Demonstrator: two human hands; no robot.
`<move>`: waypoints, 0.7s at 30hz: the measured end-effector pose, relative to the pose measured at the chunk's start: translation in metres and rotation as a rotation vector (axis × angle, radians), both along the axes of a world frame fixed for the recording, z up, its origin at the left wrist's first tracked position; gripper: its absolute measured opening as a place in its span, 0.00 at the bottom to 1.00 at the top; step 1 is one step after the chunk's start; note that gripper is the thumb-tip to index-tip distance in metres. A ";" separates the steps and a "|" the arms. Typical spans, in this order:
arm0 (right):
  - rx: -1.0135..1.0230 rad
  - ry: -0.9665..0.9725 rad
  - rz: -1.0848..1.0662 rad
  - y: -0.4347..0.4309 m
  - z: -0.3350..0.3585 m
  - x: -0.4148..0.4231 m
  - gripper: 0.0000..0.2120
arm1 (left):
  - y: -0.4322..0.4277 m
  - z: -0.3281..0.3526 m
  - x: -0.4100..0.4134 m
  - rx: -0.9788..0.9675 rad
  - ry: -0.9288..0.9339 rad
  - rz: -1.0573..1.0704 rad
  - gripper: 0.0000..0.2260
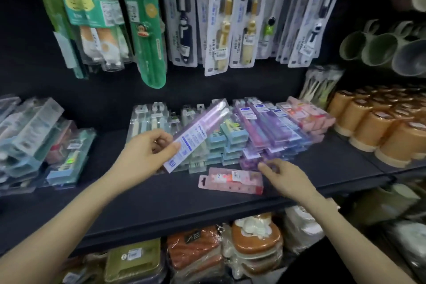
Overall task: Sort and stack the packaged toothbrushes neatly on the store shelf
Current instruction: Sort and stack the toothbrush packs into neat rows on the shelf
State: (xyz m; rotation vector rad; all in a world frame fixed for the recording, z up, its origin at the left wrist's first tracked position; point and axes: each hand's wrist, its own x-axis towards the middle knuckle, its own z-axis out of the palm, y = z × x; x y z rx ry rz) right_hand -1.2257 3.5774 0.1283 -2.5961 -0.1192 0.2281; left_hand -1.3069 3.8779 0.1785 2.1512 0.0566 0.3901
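Purple pack pinched in my left hand, unplaced. Relaxed right hand touches the purple stack; pink pack lies unsorted.

Dark shelf, flat and matte. Lone pink pack lies flat near front edge, right of middle, hang tab toward left end. Along back edge, middle to right: clear packs of pale brushes, teal packs stacked, purple packs stacked at slant, pink stack beside them. Small purple pack just in front of purple packs, near lone pink pack. Left end: untidy heap of teal and clear packs. Right end: orange cups in rows
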 end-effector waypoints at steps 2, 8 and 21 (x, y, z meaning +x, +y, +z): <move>-0.169 -0.219 0.192 -0.009 -0.006 0.002 0.28 | -0.013 0.002 0.011 -0.005 -0.012 -0.026 0.04; -0.194 -0.205 0.474 -0.007 -0.027 0.011 0.31 | -0.051 0.004 0.041 -0.039 0.001 -0.122 0.03; 0.514 -0.419 -0.027 -0.151 0.034 0.040 0.21 | -0.107 0.019 0.104 -0.228 -0.129 -0.195 0.14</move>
